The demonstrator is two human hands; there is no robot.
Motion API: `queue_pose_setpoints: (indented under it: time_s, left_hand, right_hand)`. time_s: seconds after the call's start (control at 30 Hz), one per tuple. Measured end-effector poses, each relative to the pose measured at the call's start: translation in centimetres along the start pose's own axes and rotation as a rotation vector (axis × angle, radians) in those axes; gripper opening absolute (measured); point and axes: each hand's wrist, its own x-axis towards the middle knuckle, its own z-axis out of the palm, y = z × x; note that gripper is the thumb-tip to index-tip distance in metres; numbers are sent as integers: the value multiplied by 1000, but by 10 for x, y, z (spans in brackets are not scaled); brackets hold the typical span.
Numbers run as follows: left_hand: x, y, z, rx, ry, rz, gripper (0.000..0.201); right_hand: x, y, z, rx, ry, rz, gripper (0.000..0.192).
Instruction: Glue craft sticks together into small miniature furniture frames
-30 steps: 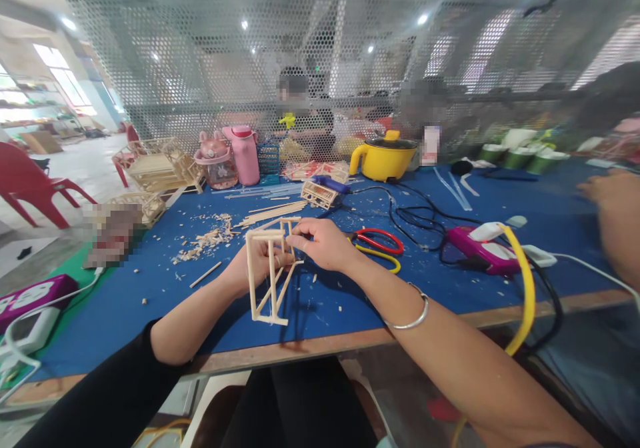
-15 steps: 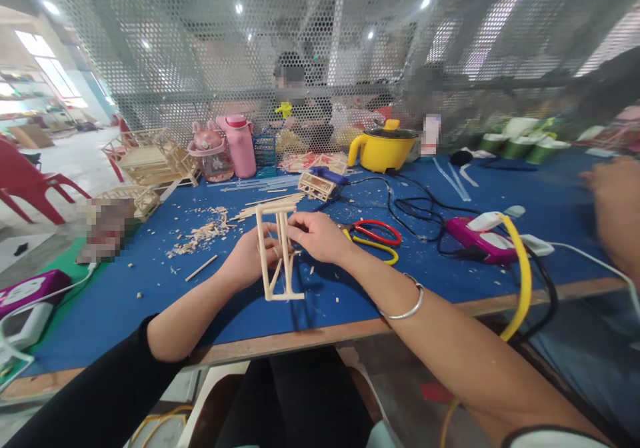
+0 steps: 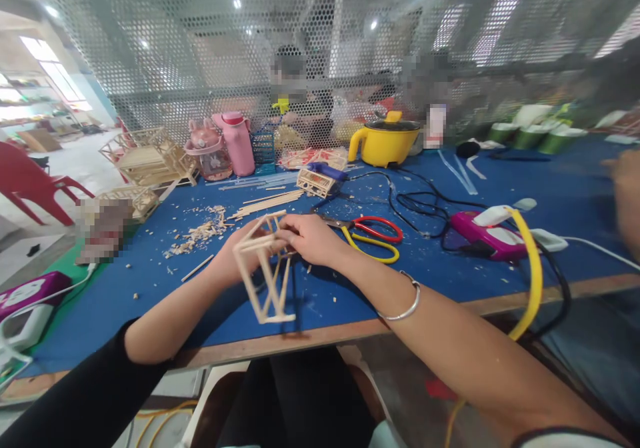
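- Both hands are on the stick frame [image 3: 265,271]: right hand [image 3: 307,238] pinches its top bars between thumb and fingers, left hand [image 3: 235,258] is curled shut round its far side.
- Frame hangs tilted above the near edge of the blue table [image 3: 350,301], its lower end touching nothing.
- Squeezing too hard could, I judge, snap a thin stick or crack a joint.
- A loosened grip might drop it past the edge onto my lap.
- Scissors [image 3: 373,235] lie just right of my right hand; swinging the frame that way could snag them.
- Wood chips [image 3: 200,231] sit farther left, harmless.
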Motion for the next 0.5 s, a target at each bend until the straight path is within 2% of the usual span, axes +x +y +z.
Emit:
queue_pose_setpoints:
  time_s: [0.1, 0.23, 0.37, 0.5]
  left_hand:
    - [11, 6, -4, -197, -62, 17, 67]
    - [20, 10, -9, -127, -108, 88, 55]
    - [18, 2, -11, -63, 10, 87, 42]
    - [14, 0, -11, -96, 79, 94, 45]
  right_hand:
    - [0, 1, 0, 50, -25, -8, 14]
    - [1, 4, 0, 71, -24, 5, 18]
    - [2, 3, -1, 45, -21, 3, 15]
    - [2, 2, 0, 51, -11, 11, 14]
